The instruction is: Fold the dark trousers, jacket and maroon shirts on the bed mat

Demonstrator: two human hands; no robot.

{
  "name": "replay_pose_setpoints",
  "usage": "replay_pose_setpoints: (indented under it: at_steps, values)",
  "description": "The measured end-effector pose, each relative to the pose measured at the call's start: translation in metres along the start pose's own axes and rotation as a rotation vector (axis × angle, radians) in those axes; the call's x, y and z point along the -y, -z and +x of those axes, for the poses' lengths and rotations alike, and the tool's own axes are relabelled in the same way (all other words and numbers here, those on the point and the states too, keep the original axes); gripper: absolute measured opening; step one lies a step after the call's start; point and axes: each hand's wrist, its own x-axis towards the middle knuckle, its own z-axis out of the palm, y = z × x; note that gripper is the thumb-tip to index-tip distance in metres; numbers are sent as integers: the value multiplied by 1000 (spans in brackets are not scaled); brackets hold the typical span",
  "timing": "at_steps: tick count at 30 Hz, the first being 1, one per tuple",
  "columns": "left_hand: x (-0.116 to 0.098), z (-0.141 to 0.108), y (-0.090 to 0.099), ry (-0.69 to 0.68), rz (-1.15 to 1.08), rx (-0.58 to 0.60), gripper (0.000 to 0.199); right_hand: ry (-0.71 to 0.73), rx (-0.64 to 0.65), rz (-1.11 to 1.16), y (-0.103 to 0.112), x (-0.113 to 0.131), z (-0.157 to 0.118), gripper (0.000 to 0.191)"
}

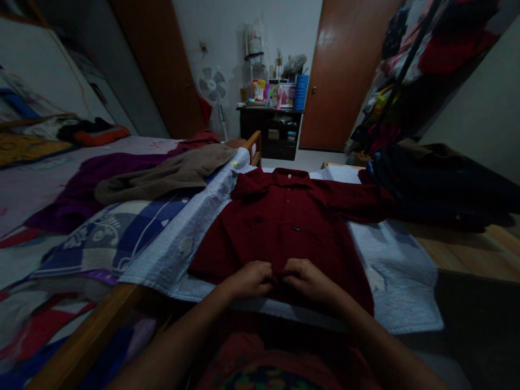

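**Uneven pull could skew the dark red shirt point(266, 233)**

The left hand point(254, 279) and right hand point(306, 279) are close together, fingers curled shut, and both appear to pinch the shirt near the bottom of its buttoned front. The fingertips are too dark to show how much fabric each one has. If one pinch is shallow, the cloth could slip out and the two front edges fall out of line; if one hand pulls harder, the button line could twist.

The shirt lies front up and spread out, its collar point(289, 175) at the far end. Creases cross its front, and they could set in if the fabric is pressed down without smoothing. The lower right corner hangs lower than the left, so a tug toward the body could drag that side down.

Beneath is a pale blue-grey cloth point(406, 298), loose and wrinkled at its borders; it could ride up along with the shirt. The sleeve on the right point(361, 200) reaches the pile of dark clothes point(455, 181); whether they touch is unclear, but a snag there could disturb both. On the left, the checked blue-and-white fabric point(117, 233) lies apart from the shirt, posing little risk.
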Motion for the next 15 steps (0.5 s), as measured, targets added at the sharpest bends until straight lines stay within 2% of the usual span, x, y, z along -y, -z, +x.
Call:
replay_pose_setpoints:
  at_steps: [2, 5, 7, 9, 11, 13, 15]
  values:
    - [1, -1, 3, 14, -48, 34, 15, -39, 93, 59, -1, -2, 0, 11]
    - [0, -2, 10, 52, -76, 52, 8, -117, 170, 138, 0, -6, 1, 30]
    - [-3, 1, 15, 101, -28, -70, 12, -137, 90, 124, 2, -10, 6, 39]
    - [-6, 8, 19, 131, 77, -249, 15, -127, -99, -11, 4, -17, 15, 36]
    - [-6, 17, 19, 118, 196, -367, 20, -112, -287, -241, 5, -26, 25, 29]
    - [-2, 26, 13, 110, 288, -388, 32, -125, -362, -468, 3, -37, 33, 37]
    - [5, 31, 5, 138, 351, -347, 49, -174, -315, -637, -1, -46, 36, 51]
